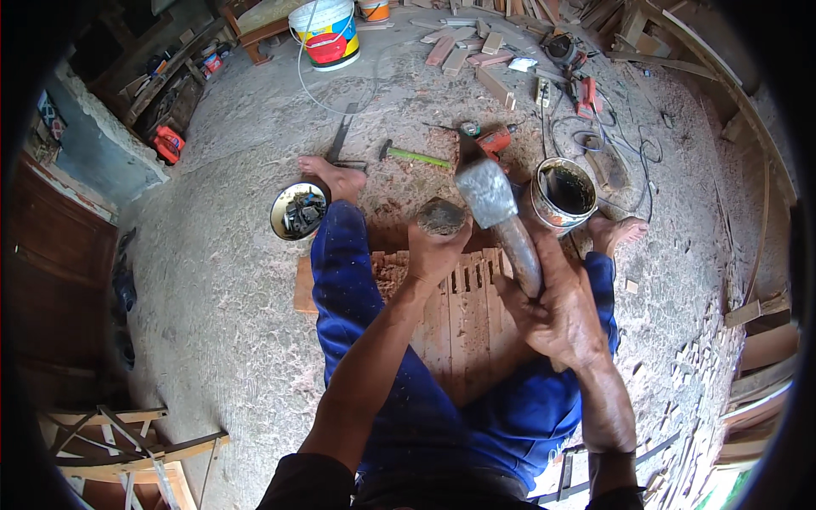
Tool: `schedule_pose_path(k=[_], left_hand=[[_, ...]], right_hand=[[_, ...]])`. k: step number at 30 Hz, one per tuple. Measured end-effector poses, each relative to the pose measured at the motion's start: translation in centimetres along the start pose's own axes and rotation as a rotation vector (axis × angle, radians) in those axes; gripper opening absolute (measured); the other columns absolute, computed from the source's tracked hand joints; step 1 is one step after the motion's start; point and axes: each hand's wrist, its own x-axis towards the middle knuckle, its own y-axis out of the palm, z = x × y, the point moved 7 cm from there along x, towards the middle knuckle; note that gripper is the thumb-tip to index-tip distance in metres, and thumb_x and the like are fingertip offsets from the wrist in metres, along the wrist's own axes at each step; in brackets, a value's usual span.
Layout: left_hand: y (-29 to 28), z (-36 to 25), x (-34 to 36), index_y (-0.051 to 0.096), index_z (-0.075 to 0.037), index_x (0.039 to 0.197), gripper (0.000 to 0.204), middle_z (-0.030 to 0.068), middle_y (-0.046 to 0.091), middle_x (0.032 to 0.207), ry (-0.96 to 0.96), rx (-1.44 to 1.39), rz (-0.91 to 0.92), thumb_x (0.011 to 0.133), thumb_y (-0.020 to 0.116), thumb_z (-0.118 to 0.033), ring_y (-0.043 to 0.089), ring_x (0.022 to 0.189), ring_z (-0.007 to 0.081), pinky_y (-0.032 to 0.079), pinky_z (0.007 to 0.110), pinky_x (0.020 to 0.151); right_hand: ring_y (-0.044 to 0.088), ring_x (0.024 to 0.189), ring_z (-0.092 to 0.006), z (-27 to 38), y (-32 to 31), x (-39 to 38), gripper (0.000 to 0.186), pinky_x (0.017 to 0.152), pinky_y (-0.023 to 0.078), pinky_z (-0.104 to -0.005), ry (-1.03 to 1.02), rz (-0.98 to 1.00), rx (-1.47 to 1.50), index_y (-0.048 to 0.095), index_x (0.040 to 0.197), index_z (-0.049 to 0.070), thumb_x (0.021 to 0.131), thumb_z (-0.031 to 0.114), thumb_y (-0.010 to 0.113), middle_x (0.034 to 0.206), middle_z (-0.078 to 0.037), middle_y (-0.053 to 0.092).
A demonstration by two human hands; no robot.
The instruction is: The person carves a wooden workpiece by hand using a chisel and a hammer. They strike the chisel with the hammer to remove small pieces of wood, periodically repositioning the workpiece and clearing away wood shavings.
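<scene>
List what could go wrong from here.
The hammer, in the right hand, might glance off the upright tool and hit the bare left hand gripping it just below the top.
A stray blow on the tool could split the thin wood between the slots in the planks.
If dropped, the hammer could injure a bare foot; both feet rest nearby, unprotected.

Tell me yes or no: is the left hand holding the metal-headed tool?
No, the right hand holds the metal-headed tool by its handle.
</scene>
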Motion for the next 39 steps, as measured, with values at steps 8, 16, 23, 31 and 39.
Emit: schedule_pose_path(k=[8,16,23,31,39], left_hand=[[-2.0,1.7,1.8,0.065,0.000,0.080,0.009,0.0025,0.068,0.078,-0.032,0.085,0.001,0.081,0.074,-0.001,0.062,0.070,0.0107,0.050,0.029,0.065],[0.4,-0.4,0.4,0.067,-0.001,0.085,0.011,0.0036,0.070,0.081,0.113,0.144,0.057,0.080,0.076,-0.004,0.063,0.072,0.0113,0.051,0.029,0.067],[-1.3,2.7,0.9,0.067,0.001,0.092,0.016,0.0066,0.071,0.088,-0.026,0.137,0.043,0.080,0.076,-0.002,0.065,0.078,0.0122,0.052,0.029,0.073],[-0.8,2.2,2.4,0.068,0.000,0.092,0.012,0.0035,0.067,0.080,0.032,0.299,0.025,0.082,0.074,-0.001,0.064,0.072,0.0126,0.052,0.029,0.068],[-0.6,5.0,2.8,0.066,-0.002,0.084,0.006,0.0016,0.064,0.074,-0.118,0.138,-0.007,0.083,0.072,-0.001,0.056,0.059,0.0110,0.046,0.029,0.055]], right_hand=[[0.072,0.084,-0.0315,5.2,-2.6,3.7,0.057,0.073,0.056,-0.0380,-0.266,-0.182,-0.081,0.046,0.138,0.003,0.085,0.003,0.067,0.096,-0.019,0.069],[0.072,0.097,-0.0296,4.9,-2.1,3.3,0.057,0.081,0.056,-0.0385,-0.279,-0.199,-0.053,0.047,0.139,0.004,0.087,0.005,0.068,0.109,-0.021,0.068],[0.070,0.076,-0.0356,2.8,-0.3,4.2,0.061,0.069,0.055,-0.0462,-0.138,0.061,-0.421,0.040,0.143,0.004,0.087,0.005,0.063,0.088,-0.025,0.068],[0.072,0.080,-0.0357,0.0,0.3,4.3,0.062,0.073,0.062,-0.0443,-0.154,0.292,-0.442,0.041,0.144,0.004,0.085,0.001,0.058,0.111,-0.026,0.068],[0.065,0.085,-0.0266,6.5,-6.1,9.1,0.057,0.063,0.059,-0.0376,-0.441,-0.491,-0.043,0.041,0.138,0.008,0.085,-0.006,0.054,0.104,-0.016,0.062]])
